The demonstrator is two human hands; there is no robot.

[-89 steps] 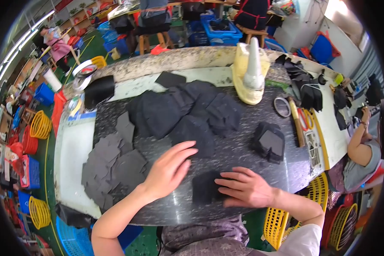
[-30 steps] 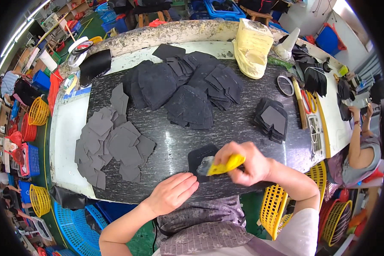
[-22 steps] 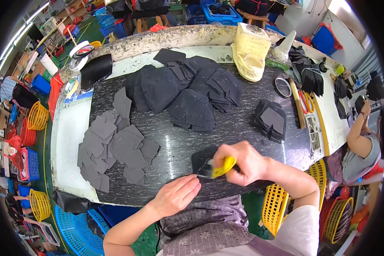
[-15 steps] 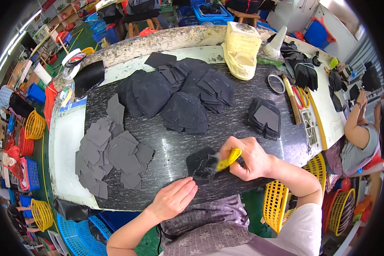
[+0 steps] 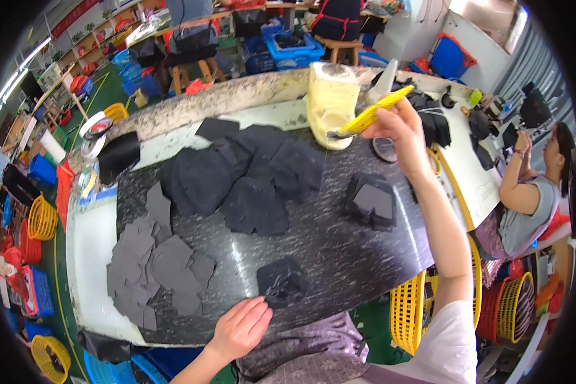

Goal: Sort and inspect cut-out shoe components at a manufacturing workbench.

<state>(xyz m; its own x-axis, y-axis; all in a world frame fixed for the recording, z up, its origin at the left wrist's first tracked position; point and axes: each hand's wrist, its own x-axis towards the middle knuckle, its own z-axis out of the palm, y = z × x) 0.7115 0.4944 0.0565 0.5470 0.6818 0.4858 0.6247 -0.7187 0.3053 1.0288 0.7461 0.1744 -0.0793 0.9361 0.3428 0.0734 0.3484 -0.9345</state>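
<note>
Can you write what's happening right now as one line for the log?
right hand: holds yellow brush raised by glue tub | left hand: table edge beside dark piece

Dark speckled worktable (image 5: 339, 256) across the middle of the frame. Lying on it: grey flat pieces (image 5: 153, 269) at lower left, a heap of black fabric pieces (image 5: 243, 176) at upper centre, a small black stack (image 5: 372, 201) at right, one black piece (image 5: 281, 281) near the bottom edge, a yellowish tub (image 5: 331, 102) at top.
</note>
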